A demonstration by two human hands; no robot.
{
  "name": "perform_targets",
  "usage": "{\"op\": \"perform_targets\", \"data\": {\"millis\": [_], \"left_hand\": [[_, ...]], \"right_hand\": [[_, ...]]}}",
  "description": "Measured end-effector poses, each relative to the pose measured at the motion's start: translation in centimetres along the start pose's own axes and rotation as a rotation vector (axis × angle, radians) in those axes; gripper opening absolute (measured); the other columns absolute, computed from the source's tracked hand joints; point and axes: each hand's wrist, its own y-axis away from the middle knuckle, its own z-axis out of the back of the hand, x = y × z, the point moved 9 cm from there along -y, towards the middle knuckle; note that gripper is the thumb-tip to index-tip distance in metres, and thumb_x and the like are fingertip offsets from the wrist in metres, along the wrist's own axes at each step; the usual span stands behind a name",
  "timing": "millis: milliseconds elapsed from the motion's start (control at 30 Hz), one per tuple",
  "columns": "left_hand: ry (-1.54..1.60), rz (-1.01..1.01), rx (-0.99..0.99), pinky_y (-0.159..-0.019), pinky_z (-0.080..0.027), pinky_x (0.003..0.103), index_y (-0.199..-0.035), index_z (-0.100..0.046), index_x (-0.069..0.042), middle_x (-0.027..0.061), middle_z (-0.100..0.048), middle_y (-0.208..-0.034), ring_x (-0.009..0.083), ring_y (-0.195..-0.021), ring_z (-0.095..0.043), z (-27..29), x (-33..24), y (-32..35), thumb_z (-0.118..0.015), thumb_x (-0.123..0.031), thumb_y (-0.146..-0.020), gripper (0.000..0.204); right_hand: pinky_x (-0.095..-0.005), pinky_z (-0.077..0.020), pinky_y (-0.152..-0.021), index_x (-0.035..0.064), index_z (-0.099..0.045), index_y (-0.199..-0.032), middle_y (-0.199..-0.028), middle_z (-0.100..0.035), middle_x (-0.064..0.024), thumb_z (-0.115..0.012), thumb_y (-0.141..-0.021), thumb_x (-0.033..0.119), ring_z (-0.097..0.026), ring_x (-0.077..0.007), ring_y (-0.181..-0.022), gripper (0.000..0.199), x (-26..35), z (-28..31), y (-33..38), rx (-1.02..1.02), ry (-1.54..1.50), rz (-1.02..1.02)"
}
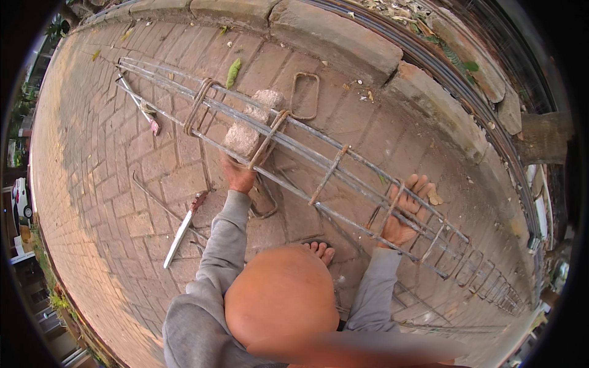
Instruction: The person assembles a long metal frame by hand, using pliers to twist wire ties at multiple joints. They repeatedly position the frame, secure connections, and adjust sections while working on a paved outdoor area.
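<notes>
A long steel rebar cage (300,150) runs slantwise across the paving, its long bars crossed by rectangular ties. My left hand (238,175) is at the near bar, beside a rough stone block (241,138) under the cage; its fingers are mostly hidden. My right hand (402,214) lies palm up beneath the cage farther right, its fingers stretched out past the bars. Several tie rings (199,107) sit bunched around the bars left of the block. A second rough block (265,103) lies under the far side of the cage.
A loose rectangular ring (305,95) lies beyond the cage. Left of my arm is a pale, blade-like tool (179,239) with a reddish handle; a similar tool (140,104) lies near the cage's left end. Kerb stones (334,37) and long bars (423,58) border the far side.
</notes>
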Motion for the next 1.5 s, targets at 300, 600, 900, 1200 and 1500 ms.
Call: {"op": "perform_targets", "data": {"millis": [300,600,900,1200,1500], "left_hand": [[-0.2,-0.272,-0.018,-0.112,-0.049,0.041,-0.151,-0.04,0.004,0.0217,-0.061,-0.14,0.0323,-0.127,-0.062,0.1,-7.4,0.5,-0.1,-0.024,-0.067,0.107],[-0.324,-0.101,0.062,-0.095,-0.057,0.042,-0.136,-0.057,0.005,0.0225,-0.074,-0.116,0.0324,-0.104,-0.073,2.2,-7.9,-2.3,-0.098,-0.017,-0.055,0.094],[-0.201,-0.045,0.055,-0.098,-0.056,0.041,-0.137,-0.055,0.006,0.0192,-0.072,-0.121,0.0285,-0.11,-0.071,1.4,-7.7,-0.8,-0.099,-0.018,-0.057,0.095],[-0.193,-0.003,0.111,-0.115,-0.046,0.042,-0.155,-0.033,0.005,0.0247,-0.055,-0.145,0.0343,-0.133,-0.057,1.0,-6.3,0.1,-0.1,-0.021,-0.061,0.119],[-0.438,0.061,-0.043,-0.124,-0.034,0.049,-0.164,-0.018,0.003,0.0273,-0.032,-0.161,0.0424,-0.148,-0.039,1.0,-4.7,3.3,-0.099,-0.027,-0.064,0.132]], "right_hand": [[-0.0556,-0.0124,-0.132,0.0131,-0.053,-0.154,-0.166,-0.045,-0.0052,-0.033,-0.114,0.042,-0.031,-0.0254,-0.158,0.053,2.1,-0.1,0.5,0.019,0.254,0.028],[-0.0538,-0.0061,-0.132,0.0072,-0.058,-0.149,-0.169,-0.04,-0.0059,-0.033,-0.114,0.043,-0.024,-0.0241,-0.161,0.056,2.4,-1.1,-0.4,0.051,0.215,0.028],[-0.0534,-0.0018,-0.133,0.0047,-0.06,-0.145,-0.167,-0.042,-0.0078,-0.034,-0.113,0.039,-0.028,-0.0257,-0.159,0.054,1.4,-1.6,-1.8,0.091,0.245,0.027],[-0.0543,-0.0012,-0.134,0.0061,-0.058,-0.148,-0.168,-0.039,-0.0101,-0.034,-0.113,0.039,-0.028,-0.0269,-0.159,0.054,0.1,0.3,-1.9,0.06,0.179,0.009],[-0.0559,-0.0067,-0.133,0.0144,-0.053,-0.154,-0.171,-0.034,-0.0134,-0.03,-0.114,0.046,-0.026,-0.0312,-0.16,0.056,-0.2,0.1,-2.1,0.026,0.061,-0.024]]}}
